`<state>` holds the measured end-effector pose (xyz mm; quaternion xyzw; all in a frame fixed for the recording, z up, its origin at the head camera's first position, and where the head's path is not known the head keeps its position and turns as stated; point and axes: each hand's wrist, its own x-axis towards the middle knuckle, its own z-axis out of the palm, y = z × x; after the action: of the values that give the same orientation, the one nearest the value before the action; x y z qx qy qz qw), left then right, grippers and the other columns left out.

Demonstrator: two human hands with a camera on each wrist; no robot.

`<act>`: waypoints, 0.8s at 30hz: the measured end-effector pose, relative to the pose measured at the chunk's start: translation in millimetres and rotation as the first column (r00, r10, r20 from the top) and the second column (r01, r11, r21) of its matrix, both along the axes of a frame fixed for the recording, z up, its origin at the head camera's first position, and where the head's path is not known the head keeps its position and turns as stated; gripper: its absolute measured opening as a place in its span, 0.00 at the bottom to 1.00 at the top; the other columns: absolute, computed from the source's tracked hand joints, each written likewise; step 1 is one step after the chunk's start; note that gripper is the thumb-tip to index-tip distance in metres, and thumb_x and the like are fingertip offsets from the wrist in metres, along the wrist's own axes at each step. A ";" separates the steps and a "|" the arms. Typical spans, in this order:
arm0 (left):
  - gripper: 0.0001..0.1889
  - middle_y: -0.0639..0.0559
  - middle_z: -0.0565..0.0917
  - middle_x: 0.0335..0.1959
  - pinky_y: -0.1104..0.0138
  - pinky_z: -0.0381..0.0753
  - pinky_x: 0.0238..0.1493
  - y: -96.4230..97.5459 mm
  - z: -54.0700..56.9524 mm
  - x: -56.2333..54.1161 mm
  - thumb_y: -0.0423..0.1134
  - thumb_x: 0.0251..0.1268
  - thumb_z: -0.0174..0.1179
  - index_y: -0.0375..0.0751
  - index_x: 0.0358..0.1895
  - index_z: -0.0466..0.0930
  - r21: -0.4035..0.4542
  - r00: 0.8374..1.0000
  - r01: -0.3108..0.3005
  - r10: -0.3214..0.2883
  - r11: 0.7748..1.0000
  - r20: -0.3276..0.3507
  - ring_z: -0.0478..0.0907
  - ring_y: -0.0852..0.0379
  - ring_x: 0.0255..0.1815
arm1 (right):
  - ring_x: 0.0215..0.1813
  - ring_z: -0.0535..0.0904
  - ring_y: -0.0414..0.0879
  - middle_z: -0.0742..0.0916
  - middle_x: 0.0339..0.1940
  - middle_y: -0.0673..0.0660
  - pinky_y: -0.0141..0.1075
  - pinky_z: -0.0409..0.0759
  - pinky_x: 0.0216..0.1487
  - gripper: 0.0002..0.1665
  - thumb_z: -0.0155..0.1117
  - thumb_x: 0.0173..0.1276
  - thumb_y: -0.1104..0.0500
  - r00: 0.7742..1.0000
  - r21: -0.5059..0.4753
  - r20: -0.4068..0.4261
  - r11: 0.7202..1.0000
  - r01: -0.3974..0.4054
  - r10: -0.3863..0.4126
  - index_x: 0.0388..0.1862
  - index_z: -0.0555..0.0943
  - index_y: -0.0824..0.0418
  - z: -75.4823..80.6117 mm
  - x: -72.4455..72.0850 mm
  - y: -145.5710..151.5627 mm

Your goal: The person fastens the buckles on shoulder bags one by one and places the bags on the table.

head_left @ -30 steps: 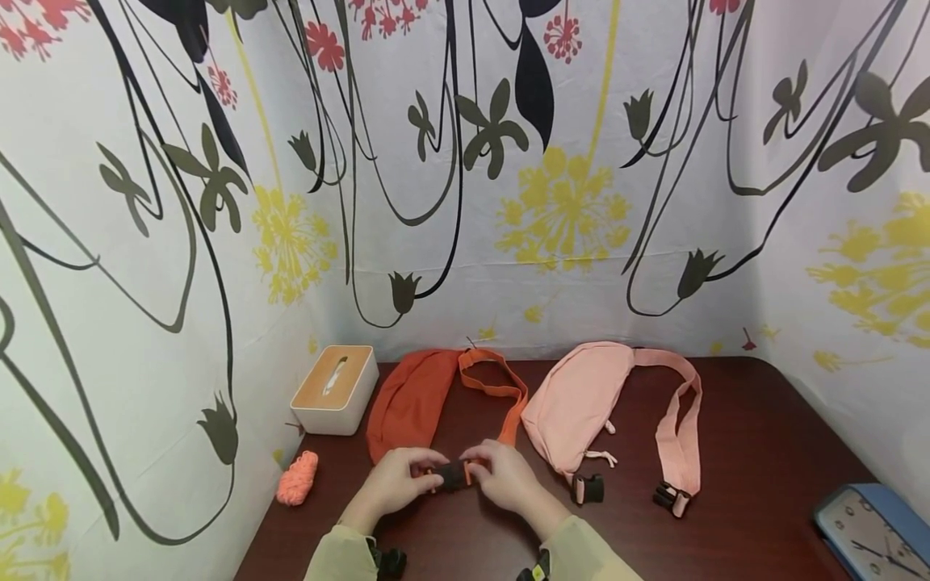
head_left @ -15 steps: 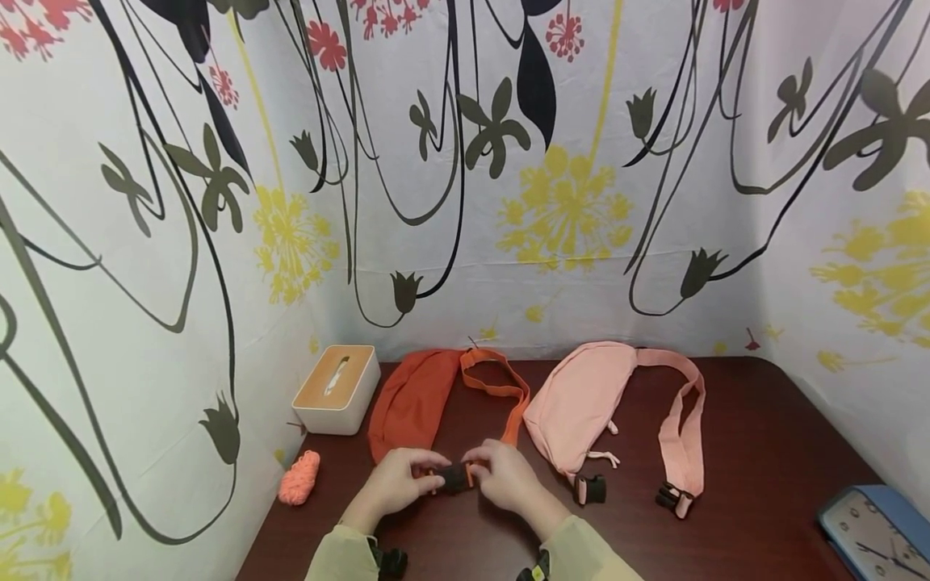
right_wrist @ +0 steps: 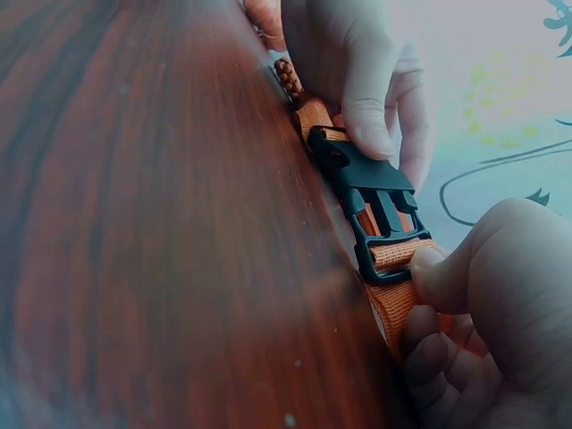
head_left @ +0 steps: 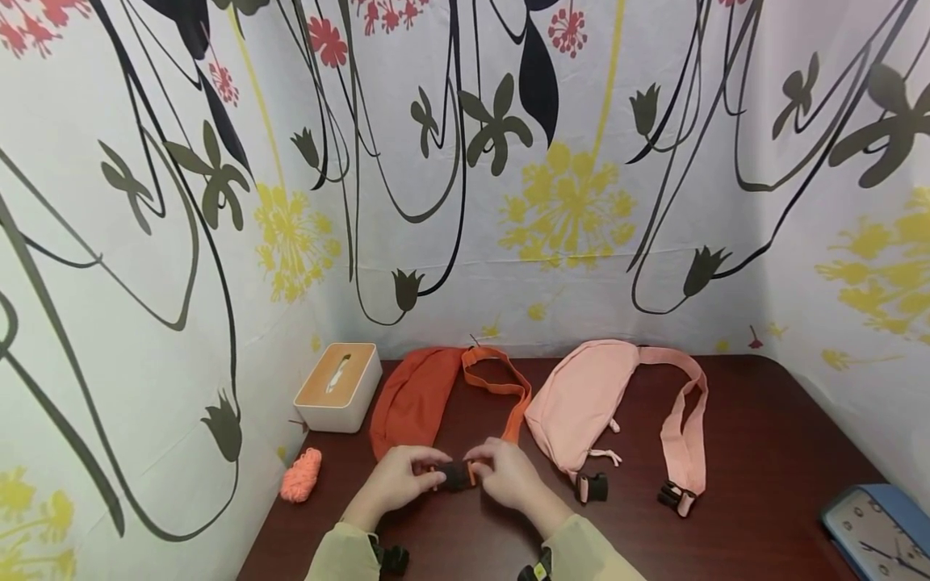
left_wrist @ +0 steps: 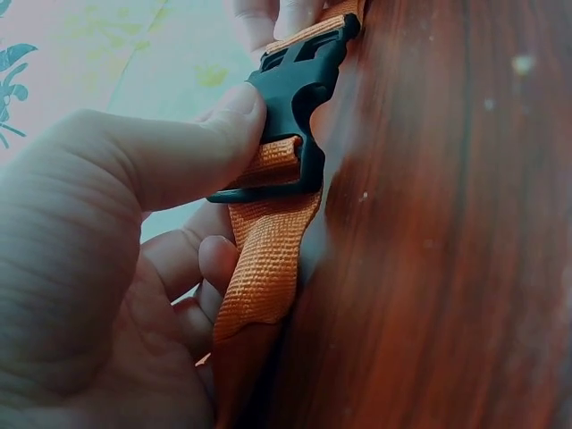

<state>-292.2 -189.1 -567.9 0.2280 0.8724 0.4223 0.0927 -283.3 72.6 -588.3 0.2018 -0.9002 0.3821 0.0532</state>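
Note:
In the head view, my left hand [head_left: 400,482] and right hand [head_left: 508,474] hold a black side-release buckle [head_left: 455,476] between them, in front of the orange waist bag [head_left: 416,399]. In the left wrist view, my left thumb and fingers pinch the socket half [left_wrist: 288,94] at its orange strap [left_wrist: 266,255]. Seen from the right wrist, my right thumb and fingers pinch the prong half [right_wrist: 384,259] by its webbing. Its prongs reach into the socket, and part of them shows outside, with a gap between the two frames. The orange bag's strap [head_left: 508,387] loops behind my right hand.
A pink waist bag [head_left: 581,403] lies to the right, its buckle halves apart. A tissue box [head_left: 337,387] and a coral yarn bundle [head_left: 301,476] stand at the left. A blue clock [head_left: 879,532] lies by the right edge of the dark wooden table [head_left: 763,452].
The head view has shifted slightly. Both hands keep their hold on the buckle, with hardly any visible movement.

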 end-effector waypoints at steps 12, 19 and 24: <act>0.12 0.65 0.88 0.30 0.69 0.78 0.31 -0.5 -1.9 -0.1 0.48 0.73 0.74 0.58 0.56 0.93 0.001 0.999 0.018 -0.018 1.000 -0.043 0.82 0.65 0.26 | 0.42 0.84 0.38 0.92 0.41 0.49 0.36 0.80 0.44 0.11 0.72 0.73 0.64 0.998 -0.053 0.058 0.998 0.023 -0.020 0.44 0.94 0.48 0.5 0.9 -8.8; 0.11 0.64 0.87 0.28 0.69 0.78 0.30 3.0 -4.4 -0.5 0.45 0.73 0.75 0.59 0.54 0.93 -0.017 0.999 -0.016 0.016 1.000 -0.035 0.83 0.64 0.26 | 0.43 0.86 0.40 0.92 0.41 0.49 0.38 0.82 0.46 0.11 0.72 0.74 0.63 0.998 -0.061 0.056 0.998 0.035 -0.031 0.43 0.94 0.47 -0.3 0.6 -12.1; 0.11 0.63 0.87 0.28 0.69 0.78 0.30 5.6 -3.9 -0.1 0.43 0.72 0.75 0.61 0.53 0.94 -0.024 0.999 -0.039 0.038 0.999 -0.020 0.82 0.63 0.25 | 0.44 0.87 0.41 0.92 0.42 0.48 0.40 0.84 0.48 0.11 0.71 0.74 0.63 0.997 -0.054 0.062 0.997 0.046 -0.043 0.43 0.94 0.46 0.2 0.1 -14.9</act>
<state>-292.4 -183.4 -571.7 0.2142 0.8826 0.4110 0.0788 -283.2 57.7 -588.1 0.1684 -0.8948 0.4115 0.0398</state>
